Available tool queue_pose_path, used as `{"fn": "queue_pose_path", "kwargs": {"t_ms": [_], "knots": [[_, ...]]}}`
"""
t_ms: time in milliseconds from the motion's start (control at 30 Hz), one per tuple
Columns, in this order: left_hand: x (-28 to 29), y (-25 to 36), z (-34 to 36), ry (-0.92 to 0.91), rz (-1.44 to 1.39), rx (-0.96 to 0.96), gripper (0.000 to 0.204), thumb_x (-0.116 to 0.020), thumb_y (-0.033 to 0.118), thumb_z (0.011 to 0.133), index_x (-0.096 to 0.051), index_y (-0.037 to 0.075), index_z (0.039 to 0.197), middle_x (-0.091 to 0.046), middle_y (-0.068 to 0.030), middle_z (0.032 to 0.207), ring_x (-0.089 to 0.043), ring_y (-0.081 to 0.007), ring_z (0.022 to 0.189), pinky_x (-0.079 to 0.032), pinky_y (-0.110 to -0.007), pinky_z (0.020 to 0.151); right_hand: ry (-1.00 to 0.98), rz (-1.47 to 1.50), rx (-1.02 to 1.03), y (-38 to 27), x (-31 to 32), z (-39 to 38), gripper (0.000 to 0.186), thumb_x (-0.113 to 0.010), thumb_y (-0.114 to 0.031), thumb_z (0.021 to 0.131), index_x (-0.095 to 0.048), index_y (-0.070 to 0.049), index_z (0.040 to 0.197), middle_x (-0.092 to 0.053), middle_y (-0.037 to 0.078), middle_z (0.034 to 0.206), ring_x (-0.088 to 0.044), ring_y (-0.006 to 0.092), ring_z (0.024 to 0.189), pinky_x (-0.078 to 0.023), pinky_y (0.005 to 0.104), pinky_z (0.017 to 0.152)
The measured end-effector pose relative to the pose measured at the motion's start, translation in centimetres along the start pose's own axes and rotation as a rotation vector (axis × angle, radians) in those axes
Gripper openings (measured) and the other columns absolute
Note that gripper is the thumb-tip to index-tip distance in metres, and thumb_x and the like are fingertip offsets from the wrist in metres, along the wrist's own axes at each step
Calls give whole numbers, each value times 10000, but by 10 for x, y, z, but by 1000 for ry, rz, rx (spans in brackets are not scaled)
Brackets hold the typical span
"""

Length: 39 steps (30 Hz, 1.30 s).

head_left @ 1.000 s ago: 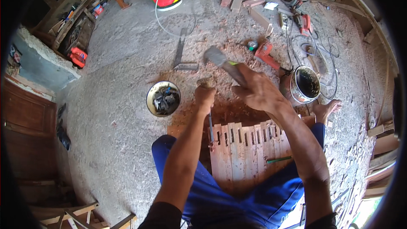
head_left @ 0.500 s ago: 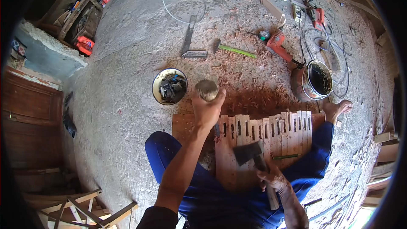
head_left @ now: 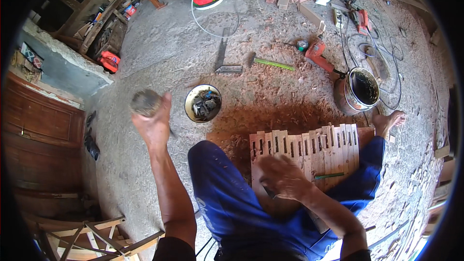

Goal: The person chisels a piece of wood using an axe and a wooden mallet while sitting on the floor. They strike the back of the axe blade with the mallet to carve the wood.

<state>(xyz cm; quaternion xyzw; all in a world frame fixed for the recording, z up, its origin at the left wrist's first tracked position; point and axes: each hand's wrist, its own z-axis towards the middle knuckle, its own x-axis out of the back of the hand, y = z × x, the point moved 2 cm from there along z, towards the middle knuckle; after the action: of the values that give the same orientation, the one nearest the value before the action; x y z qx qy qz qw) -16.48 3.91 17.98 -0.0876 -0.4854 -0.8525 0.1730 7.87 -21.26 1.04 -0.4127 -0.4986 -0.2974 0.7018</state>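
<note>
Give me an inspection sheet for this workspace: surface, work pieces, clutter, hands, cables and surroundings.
Surface: rough floor, strewn with reddish shavings.
Job's things: slotted wooden slats side by side, a green stick lying across them.
Clutter: bowl of dark scraps, metal square, green-handled hammer, red drill and bucket on the floor.
Hands: left hand grips a wooden-handled tool, left of the bowl; right hand blurred over the slats, its grip unclear.
Cables: loose loops beside the bucket.
Surroundings: wooden door at left, wood offcuts at top.

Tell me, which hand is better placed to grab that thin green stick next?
Probably the right hand: it's over the slotted wooden strips, near the green stick. The left hand is farther away and grips a round-ended tool.
</note>
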Motion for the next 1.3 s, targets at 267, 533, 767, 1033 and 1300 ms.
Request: {"fn": "queue_pose_path", "kwargs": {"t_ms": [267, 533, 767, 1033, 1300], "knots": [[84, -191, -165, -259, 307, 346, 223, -805, 63, 790, -665, 13, 956, -691, -50, 839, -601, -132, 746, -511, -313, 674, 138, -281, -657, 138, -39, 58, 521, -532, -312, 976, -486, -133, 1463, -391, 127, 1566, -355, 305, 1450, -307, 498, 1156], [75, -211, -329, -861, 519, 682, 365, -653, 272, 882, -601, 31, 1151, -715, -228, 1003, -684, -422, 972, -538, -502, 819, 164, 388, -709, 56, 4, -24, 465, -691, -133, 884, -589, -33, 1327, -557, 180, 1379, -600, 354, 1170, -444, 436, 1056], [78, -212, -429, -816, 415, 777, 637, -626, 326, 906, -367, -6, 1384, -595, -336, 1237, -588, -474, 1166, -467, -519, 976, 161, 80, -440, 19, -15, -94, 370, -637, -168, 936, -567, -18, 1267, -576, 233, 1254, -549, 429, 1182, -468, 501, 1002], [83, -163, -407, -628, 262, 427, 538, -720, 260, 820, -543, 84, 1296, -593, -213, 1264, -558, -404, 1217, -486, -481, 965, 79, 1231, -1040, -8, -34, -139, 361, -632, -227, 958, -552, -32, 1252, -665, 109, 872, -680, 241, 667, -559, 355, 547], [96, -242, -410, -761, 709, 696, 509, -653, 292, 864, -517, 84, 1308, -577, -202, 1286, -570, -417, 1165, -481, -520, 944, -134, 1592, -1003, -24, -15, -119, 521, -719, -328, 897, -500, -29, 1262, -627, 54, 826, -577, 133, 539, -483, 287, 454]]}}
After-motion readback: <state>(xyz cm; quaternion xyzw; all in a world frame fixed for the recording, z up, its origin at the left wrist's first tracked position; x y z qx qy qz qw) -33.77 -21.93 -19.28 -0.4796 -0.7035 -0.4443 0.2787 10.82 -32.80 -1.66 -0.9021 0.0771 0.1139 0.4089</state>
